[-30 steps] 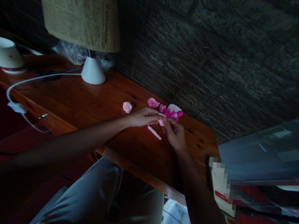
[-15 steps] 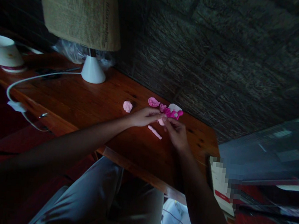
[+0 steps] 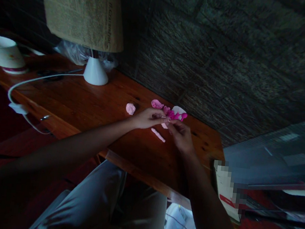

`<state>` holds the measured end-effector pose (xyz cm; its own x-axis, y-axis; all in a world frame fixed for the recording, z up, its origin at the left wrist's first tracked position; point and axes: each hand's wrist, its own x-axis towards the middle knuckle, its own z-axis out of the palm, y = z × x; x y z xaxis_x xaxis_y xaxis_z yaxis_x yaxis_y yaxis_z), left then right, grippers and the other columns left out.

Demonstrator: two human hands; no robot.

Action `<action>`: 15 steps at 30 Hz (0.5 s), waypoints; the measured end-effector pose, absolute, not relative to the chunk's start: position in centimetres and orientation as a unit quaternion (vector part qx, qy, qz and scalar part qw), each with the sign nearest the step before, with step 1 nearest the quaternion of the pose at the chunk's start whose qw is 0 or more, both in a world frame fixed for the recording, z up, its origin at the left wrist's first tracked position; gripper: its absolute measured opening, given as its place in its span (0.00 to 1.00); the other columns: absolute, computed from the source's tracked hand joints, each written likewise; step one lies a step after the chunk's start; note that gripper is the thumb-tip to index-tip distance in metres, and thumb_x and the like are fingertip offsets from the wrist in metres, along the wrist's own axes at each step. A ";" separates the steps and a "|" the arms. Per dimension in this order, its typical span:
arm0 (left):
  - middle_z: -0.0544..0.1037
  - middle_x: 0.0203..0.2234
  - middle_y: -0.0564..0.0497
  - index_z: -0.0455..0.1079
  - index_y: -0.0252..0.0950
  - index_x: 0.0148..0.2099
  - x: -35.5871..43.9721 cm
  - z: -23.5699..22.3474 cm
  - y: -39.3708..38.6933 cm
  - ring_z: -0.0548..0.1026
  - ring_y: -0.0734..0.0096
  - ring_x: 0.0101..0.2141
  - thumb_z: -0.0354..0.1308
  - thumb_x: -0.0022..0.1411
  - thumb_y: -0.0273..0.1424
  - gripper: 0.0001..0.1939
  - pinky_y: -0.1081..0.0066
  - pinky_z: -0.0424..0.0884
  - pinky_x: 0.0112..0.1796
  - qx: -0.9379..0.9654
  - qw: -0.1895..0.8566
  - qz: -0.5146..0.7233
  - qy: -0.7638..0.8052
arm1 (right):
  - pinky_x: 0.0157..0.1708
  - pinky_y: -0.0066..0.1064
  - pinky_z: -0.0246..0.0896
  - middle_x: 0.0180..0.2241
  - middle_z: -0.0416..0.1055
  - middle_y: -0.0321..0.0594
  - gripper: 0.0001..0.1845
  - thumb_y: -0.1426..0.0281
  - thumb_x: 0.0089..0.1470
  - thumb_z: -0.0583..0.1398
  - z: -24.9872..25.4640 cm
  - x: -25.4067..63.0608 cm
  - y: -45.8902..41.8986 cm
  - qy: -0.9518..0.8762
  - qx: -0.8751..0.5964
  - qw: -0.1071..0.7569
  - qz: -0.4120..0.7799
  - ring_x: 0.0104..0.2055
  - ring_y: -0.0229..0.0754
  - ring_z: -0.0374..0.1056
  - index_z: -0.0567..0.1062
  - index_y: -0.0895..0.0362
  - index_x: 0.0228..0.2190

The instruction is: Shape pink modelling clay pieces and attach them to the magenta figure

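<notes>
My left hand (image 3: 149,119) and my right hand (image 3: 181,135) meet over the table, thumbs and index fingers pinched together. Between their fingertips is a small bit of pale pink modelling clay, mostly hidden by the fingers. Right below the fingertips shows another pale pink clay piece (image 3: 164,125); whether it rests on the table I cannot tell. Nearer to me lies a thin pink clay roll (image 3: 158,135). A round pink clay lump (image 3: 130,108) sits left of my left hand. Just beyond the hands are a pink cupped clay piece (image 3: 157,104) and bright magenta clay pieces (image 3: 178,116), beside a whitish piece (image 3: 179,110).
A lamp with a white cone base (image 3: 96,73) and printed paper shade (image 3: 84,11) stands left on the wooden table (image 3: 104,105). Its white cable (image 3: 35,78) hangs over the front edge. A paper cup (image 3: 5,53) is far left. A stone wall (image 3: 217,55) rises behind.
My fingers have shifted slightly around the small clay bit, with the left index finger a little more raised. The other clay pieces lie where they were.
</notes>
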<state>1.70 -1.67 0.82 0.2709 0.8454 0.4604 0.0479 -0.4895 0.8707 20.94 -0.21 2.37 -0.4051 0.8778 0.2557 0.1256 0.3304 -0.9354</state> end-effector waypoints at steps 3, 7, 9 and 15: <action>0.78 0.28 0.51 0.73 0.33 0.34 1.6 1.0 -1.6 0.73 0.74 0.31 0.63 0.64 0.39 0.13 0.73 0.69 0.34 0.686 0.389 0.527 0.319 | 0.27 0.30 0.56 0.24 0.72 0.33 0.19 0.52 0.47 0.69 2.3 20.9 -0.2 -0.692 -0.372 0.408 0.464 0.25 0.36 0.62 0.82 0.54 0.31; 0.78 0.27 0.52 0.74 0.33 0.34 1.4 1.2 -1.5 0.73 0.75 0.30 0.63 0.64 0.39 0.14 0.73 0.70 0.35 0.671 0.385 0.545 0.323 | 0.26 0.29 0.56 0.24 0.73 0.32 0.19 0.53 0.45 0.71 2.2 20.8 -0.3 -0.671 -0.375 0.403 0.497 0.23 0.34 0.59 0.83 0.55 0.33; 0.78 0.28 0.51 0.74 0.33 0.35 1.3 1.3 -1.5 0.74 0.74 0.30 0.63 0.64 0.40 0.14 0.73 0.70 0.35 0.668 0.386 0.546 0.327 | 0.26 0.30 0.57 0.24 0.73 0.32 0.19 0.53 0.45 0.71 2.3 20.8 -0.3 -0.674 -0.372 0.399 0.498 0.23 0.34 0.60 0.83 0.55 0.32; 0.77 0.26 0.52 0.73 0.33 0.31 1.2 1.2 -1.6 0.72 0.75 0.29 0.64 0.63 0.41 0.15 0.73 0.69 0.35 0.663 0.377 0.541 0.356 | 0.28 0.30 0.59 0.23 0.72 0.33 0.19 0.52 0.46 0.70 2.4 20.9 -0.4 -0.700 -0.374 0.394 0.463 0.24 0.35 0.62 0.81 0.55 0.29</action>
<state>1.24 -1.62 1.24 0.1621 0.8790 0.4484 0.0637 -0.4628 0.8842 20.86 -0.36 2.39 -0.4087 0.8892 0.2055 0.1594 0.2913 -0.9433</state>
